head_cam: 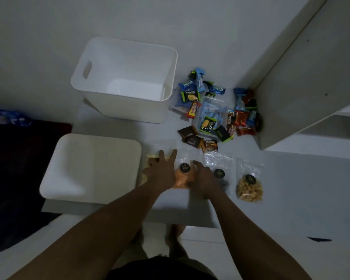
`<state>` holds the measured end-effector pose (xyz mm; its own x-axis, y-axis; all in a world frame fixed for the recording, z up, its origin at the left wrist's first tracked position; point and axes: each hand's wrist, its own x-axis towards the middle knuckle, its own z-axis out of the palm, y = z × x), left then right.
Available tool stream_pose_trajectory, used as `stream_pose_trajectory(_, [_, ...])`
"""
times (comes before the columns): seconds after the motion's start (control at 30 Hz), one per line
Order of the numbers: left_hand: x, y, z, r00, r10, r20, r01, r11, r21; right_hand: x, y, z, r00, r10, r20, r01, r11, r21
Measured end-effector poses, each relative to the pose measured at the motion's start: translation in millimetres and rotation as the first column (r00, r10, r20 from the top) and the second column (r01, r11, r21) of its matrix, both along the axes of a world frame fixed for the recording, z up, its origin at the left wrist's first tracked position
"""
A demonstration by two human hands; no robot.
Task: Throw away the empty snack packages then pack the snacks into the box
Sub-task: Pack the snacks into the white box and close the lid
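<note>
A row of clear snack bags lies along the white table's front. My left hand [160, 170] lies with fingers spread over the leftmost bag of pale snacks [148, 160]. My right hand [205, 178] lies over a bag with a dark label [219, 173]. Between both hands sits a bag of orange snacks [183, 178]. A fourth bag of yellow puffs [250, 187] lies to the right, untouched. An open white box [125, 79] stands behind, with nothing visible inside. A pile of small wrapped snacks [216, 110] lies to its right.
The white lid [91, 168] lies left of my hands on the table [301, 178]. A clear plastic tub [208, 120] sits within the snack pile. A white shelf unit [307, 81] rises at the right. Dark fabric [14, 168] lies at the far left.
</note>
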<state>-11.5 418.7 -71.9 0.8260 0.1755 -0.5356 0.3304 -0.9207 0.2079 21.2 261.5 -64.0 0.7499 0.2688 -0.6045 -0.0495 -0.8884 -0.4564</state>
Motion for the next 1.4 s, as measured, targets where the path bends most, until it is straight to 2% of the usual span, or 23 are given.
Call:
stream_pose_trajectory(0.1, [1, 3, 2, 1.0, 0.027, 0.004, -0.027, 0.999, -0.037, 3, -4, -4, 0.999, -0.026, -0.039, 0.029, 0.996, 0.081])
stream_pose_trajectory(0.3, [-9, 19, 7, 0.983, 0.08, 0.163, -0.044, 0.976, -0.216, 3, -10, 3, 0.993, -0.113, 0.015, 0.105, 0.957, 0.27])
stream_pose_trajectory(0.43, [-12, 23, 24, 0.936, 0.254, 0.242, -0.144, 0.906, -0.398, 6, -11, 18, 0.972, -0.223, 0.07, 0.179, 0.905, 0.385])
stream_pose_trajectory(0.57, [-8, 16, 60, 0.828, 0.398, 0.395, -0.163, 0.845, -0.51, 15, -12, 46, 0.929, -0.323, 0.182, 0.186, 0.83, 0.525])
stream_pose_trajectory(0.67, [-5, 10, 88, 0.704, 0.592, 0.392, -0.204, 0.697, -0.687, 27, -11, 69, 0.889, -0.411, 0.201, 0.214, 0.761, 0.612])
stream_pose_trajectory(0.77, [0, 6, 118, 0.572, 0.732, 0.37, -0.186, 0.556, -0.81, 41, -4, 96, 0.843, -0.445, 0.302, 0.152, 0.736, 0.66])
stream_pose_trajectory(0.83, [9, 7, 136, 0.519, 0.759, 0.393, -0.125, 0.523, -0.843, 54, 3, 116, 0.813, -0.448, 0.372, 0.088, 0.726, 0.682])
stream_pose_trajectory(0.93, [29, 16, 160, 0.466, 0.769, 0.437, -0.062, 0.522, -0.851, 78, 17, 145, 0.772, -0.452, 0.446, 0.013, 0.713, 0.701])
stream_pose_trajectory(1.13, [82, 66, 209, 0.368, 0.723, 0.584, 0.015, 0.624, -0.781, 126, 60, 198, 0.658, -0.547, 0.517, -0.078, 0.634, 0.77])
stream_pose_trajectory(1.2, [102, 88, 219, 0.385, 0.753, 0.534, 0.048, 0.562, -0.826, 144, 78, 205, 0.615, -0.579, 0.536, -0.078, 0.632, 0.771])
stream_pose_trajectory(1.27, [122, 106, 226, 0.43, 0.782, 0.45, 0.012, 0.494, -0.87, 159, 96, 209, 0.596, -0.603, 0.53, -0.038, 0.638, 0.769])
stream_pose_trajectory(1.4, [165, 134, 218, 0.435, 0.815, 0.383, -0.133, 0.479, -0.868, 180, 133, 207, 0.638, -0.601, 0.481, 0.029, 0.643, 0.765])
